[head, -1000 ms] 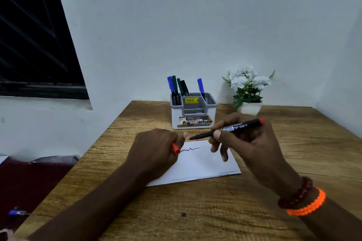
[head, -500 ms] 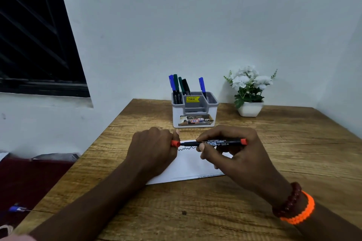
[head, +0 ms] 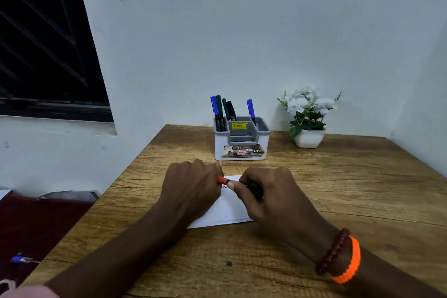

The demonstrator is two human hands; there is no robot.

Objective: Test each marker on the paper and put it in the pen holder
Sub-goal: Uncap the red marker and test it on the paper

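Observation:
A white sheet of paper lies on the wooden table, with a short black squiggle near its top edge. Over it my left hand pinches a red cap. My right hand grips the black marker; its barrel is mostly hidden in my fist. Cap and marker meet between my hands, seemingly joined. Behind the paper stands a white and grey pen holder with several blue, green and black markers upright in it.
A small white pot of white flowers sits at the back right of the table. A wall runs behind, with a dark window at left. Left of the table, lower down, lies a dark red surface with a blue pen.
My hands have come together: the red cap and the marker's tip end have closed up. The right hand slid left along the barrel, covering it.

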